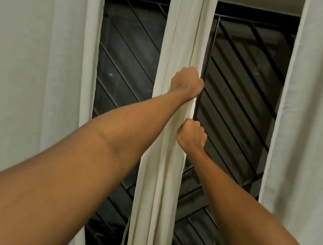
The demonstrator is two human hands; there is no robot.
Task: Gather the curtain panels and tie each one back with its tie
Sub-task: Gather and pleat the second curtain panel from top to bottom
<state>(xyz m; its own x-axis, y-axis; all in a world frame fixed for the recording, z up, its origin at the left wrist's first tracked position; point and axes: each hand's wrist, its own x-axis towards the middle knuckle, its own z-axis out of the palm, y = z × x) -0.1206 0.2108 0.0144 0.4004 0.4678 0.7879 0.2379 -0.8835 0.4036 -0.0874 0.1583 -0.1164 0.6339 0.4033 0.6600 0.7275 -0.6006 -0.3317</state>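
Head view: the middle curtain panel (180,40) hangs bunched at centre, before the window grille (242,93). Left hand (186,81) grips its right edge, right hand (191,135) just below, fingers (190,72) clamped on cloth. Judged soft, light and limp; encircle the whole bunch at mid-height.

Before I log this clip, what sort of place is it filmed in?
Likely a room in a home, at night: cream curtain panels hang before a dark window fitted with a diagonal metal grille.
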